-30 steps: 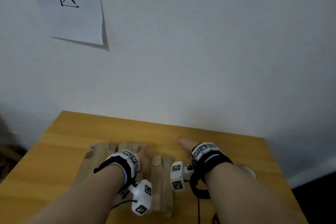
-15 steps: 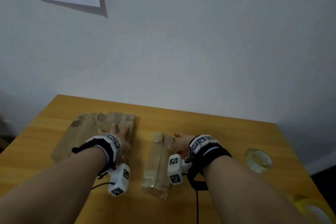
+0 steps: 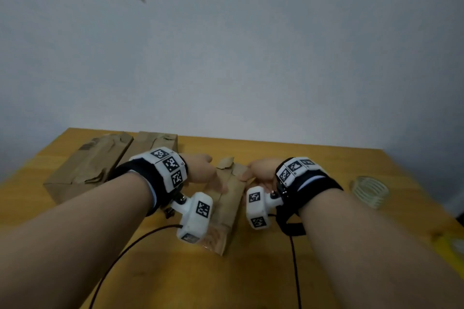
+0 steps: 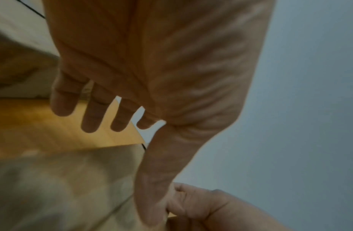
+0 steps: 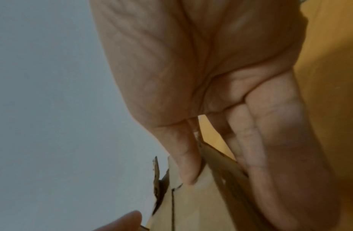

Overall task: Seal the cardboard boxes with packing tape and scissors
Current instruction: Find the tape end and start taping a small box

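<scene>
A flattened brown cardboard box [image 3: 227, 206] lies lengthwise on the wooden table [image 3: 326, 246] between my hands. My right hand [image 3: 251, 174] pinches its far right edge. In the right wrist view the thumb presses the face of the box [image 5: 191, 211] and the fingers [image 5: 270, 140] lie behind its edge. My left hand [image 3: 211, 178] is at the far left edge. In the left wrist view its fingers [image 4: 92, 114] are straight and spread past the end of the box [image 4: 62, 187], with the thumb along the edge. A clear tape roll [image 3: 369, 190] lies at the right. No scissors are in view.
Two more flattened boxes, one at the far left [image 3: 88, 170] and one beside it [image 3: 153, 144], lie at the table's back left. A yellowish object [image 3: 452, 248] sits at the right edge. Wrist camera cables [image 3: 295, 271] trail toward me. A white wall stands behind the table.
My left hand left the flat boxes at the back left and came right to the middle box. My right hand has moved from resting on that box to pinching its far edge.
</scene>
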`<state>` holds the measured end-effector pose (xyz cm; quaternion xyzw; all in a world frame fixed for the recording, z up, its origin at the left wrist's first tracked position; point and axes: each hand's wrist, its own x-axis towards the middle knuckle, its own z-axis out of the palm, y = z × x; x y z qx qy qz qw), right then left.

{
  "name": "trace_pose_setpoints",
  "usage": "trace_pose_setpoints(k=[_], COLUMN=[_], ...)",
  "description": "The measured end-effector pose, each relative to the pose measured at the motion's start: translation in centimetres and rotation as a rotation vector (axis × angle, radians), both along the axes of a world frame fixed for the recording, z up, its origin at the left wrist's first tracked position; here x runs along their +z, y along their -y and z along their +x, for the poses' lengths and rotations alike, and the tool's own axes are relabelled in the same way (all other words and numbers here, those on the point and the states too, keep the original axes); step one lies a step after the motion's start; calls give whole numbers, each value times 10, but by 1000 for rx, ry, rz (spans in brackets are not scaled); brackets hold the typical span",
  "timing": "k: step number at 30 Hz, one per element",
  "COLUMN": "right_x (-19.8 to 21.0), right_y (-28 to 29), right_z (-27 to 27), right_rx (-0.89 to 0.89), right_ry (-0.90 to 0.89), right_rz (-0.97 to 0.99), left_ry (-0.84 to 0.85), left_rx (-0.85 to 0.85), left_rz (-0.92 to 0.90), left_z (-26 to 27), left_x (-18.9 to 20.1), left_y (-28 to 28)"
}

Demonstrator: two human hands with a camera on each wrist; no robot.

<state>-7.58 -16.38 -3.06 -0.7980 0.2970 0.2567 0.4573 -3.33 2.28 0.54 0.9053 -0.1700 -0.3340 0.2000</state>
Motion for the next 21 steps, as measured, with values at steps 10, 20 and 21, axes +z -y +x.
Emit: trace_pose_setpoints(k=[10, 20, 21], right_x=[12, 10, 8], right_y=[-55, -53, -51], right_z=[-105, -102, -98], right_rx=[-42, -45, -56], right_ry=[77, 95, 83], right_rz=[-262, -208, -179], left_ry=[406, 381, 386], left_rx=[-74, -112, -119], left_rz=[119, -32, -34], left_z=[-92, -103, -99], left_x=[-3, -17, -17], left_y=[-56, -47, -44])
